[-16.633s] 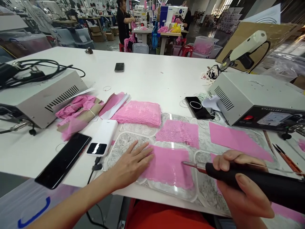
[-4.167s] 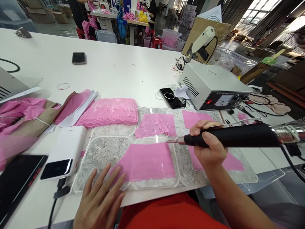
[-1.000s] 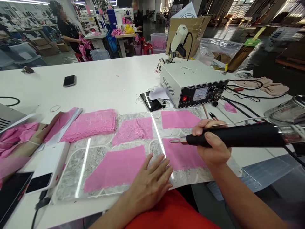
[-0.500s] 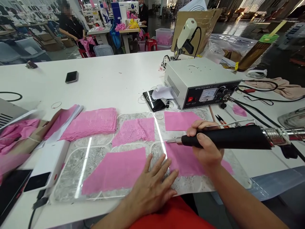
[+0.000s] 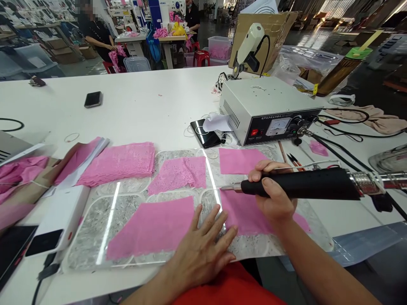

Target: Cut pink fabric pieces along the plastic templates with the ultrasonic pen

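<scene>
In my right hand is a black-handled ultrasonic cutter, held level with its metal tip pointing left. The tip is at the upper left corner of a pink fabric piece, which my right hand partly covers. My left hand lies flat with fingers spread, between that piece and another cut pink piece to its left. Under them is a grey marbled mat. Farther back on it are a pink lace piece, a stack of pink lace and a plain pink rectangle.
Behind my right hand stands a grey control box with a meter and cables. A black phone lies beside it. A white device and bundled pink cloth are at left. Two people work at the back, one near a sewing machine.
The view has shifted slightly. Both hands, the cutter and the fabric pieces hold nearly the same places. The person at the back left has straightened a little.
</scene>
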{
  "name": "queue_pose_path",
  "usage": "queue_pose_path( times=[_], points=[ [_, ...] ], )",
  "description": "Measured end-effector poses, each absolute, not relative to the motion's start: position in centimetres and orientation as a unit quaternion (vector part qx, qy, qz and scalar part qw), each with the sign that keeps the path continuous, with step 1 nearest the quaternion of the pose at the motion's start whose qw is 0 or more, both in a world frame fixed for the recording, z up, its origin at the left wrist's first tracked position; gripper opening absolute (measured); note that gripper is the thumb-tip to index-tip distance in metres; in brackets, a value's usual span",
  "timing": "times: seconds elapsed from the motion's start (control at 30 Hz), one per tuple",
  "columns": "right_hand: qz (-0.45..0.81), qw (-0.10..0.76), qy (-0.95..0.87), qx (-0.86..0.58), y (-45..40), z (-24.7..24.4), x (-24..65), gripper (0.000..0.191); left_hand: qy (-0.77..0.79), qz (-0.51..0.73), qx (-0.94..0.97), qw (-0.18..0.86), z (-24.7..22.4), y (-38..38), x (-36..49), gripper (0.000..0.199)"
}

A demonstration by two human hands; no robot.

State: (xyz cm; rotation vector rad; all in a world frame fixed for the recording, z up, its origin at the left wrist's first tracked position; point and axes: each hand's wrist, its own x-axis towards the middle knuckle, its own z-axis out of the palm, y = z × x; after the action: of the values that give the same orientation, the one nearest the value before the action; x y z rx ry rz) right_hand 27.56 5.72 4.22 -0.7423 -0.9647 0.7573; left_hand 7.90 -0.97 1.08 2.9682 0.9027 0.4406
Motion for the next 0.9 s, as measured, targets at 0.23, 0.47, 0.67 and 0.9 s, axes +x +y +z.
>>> queue_pose_path(
  times=[0.23, 0.47, 0.67, 0.9],
  points=[
    [0.341, 0.734, -0.473, -0.348, 5.6, 4.0, 27.8, 0.009, 0.286, 0.154, 0.946, -0.005, 0.8, -0.9, 7.9, 0.044],
    [0.336, 0.754, -0.448, -0.343, 5.3, 4.5, 28.1, 0.011, 0.276, 0.177, 0.945, -0.006, 0.8, -1.0, 7.7, 0.041],
    [0.375, 0.745, -0.436, -0.339, 4.4, 4.7, 28.2, 0.01, 0.267, 0.195, 0.944, 0.007, 0.7, -1.1, 7.5, 0.038],
    [0.373, 0.739, -0.446, -0.341, 4.4, 4.7, 28.1, 0.009, 0.272, 0.204, 0.94, 0.018, 1.0, -1.1, 7.6, 0.036]
  ],
)
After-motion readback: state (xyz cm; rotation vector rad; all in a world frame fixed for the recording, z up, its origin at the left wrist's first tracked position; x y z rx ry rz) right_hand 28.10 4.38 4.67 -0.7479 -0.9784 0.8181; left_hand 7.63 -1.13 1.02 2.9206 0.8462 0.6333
